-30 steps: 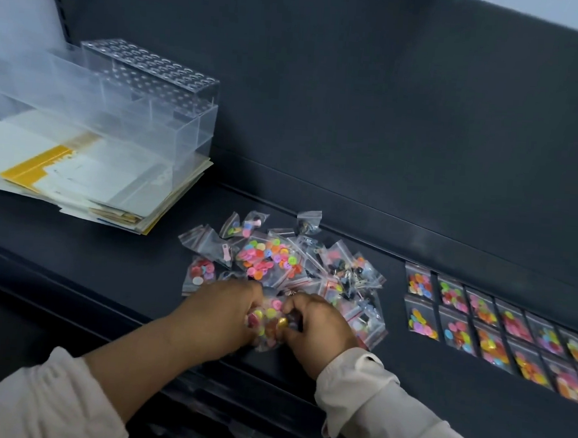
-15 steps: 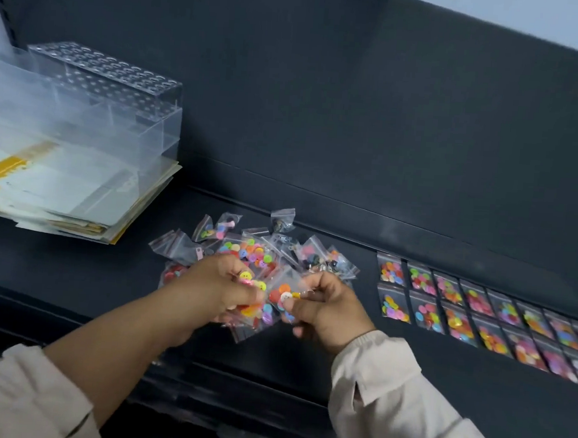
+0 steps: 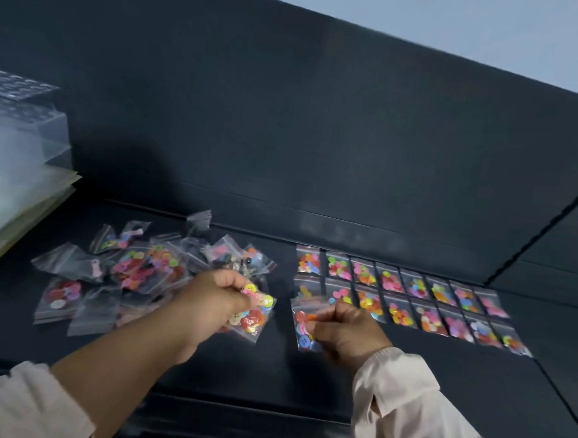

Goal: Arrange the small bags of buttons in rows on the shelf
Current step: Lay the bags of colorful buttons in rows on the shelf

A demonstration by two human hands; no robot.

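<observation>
The left hand point(image 3: 219, 297) is pinching a bag of bright buttons point(image 3: 255, 314) over the dark shelf point(image 3: 406, 381), beside the loose pile point(image 3: 140, 270). The right hand point(image 3: 346, 330) is gripping a second bag point(image 3: 302, 325) at the left end of the two rows point(image 3: 415, 297), perhaps touching the shelf.

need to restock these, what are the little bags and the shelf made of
The little bags look like thin clear plastic film, glossy: buttons show through and the surfaces crinkle and glint. The shelf is a dark matt panel, perhaps painted metal; the look leaves that open.
</observation>
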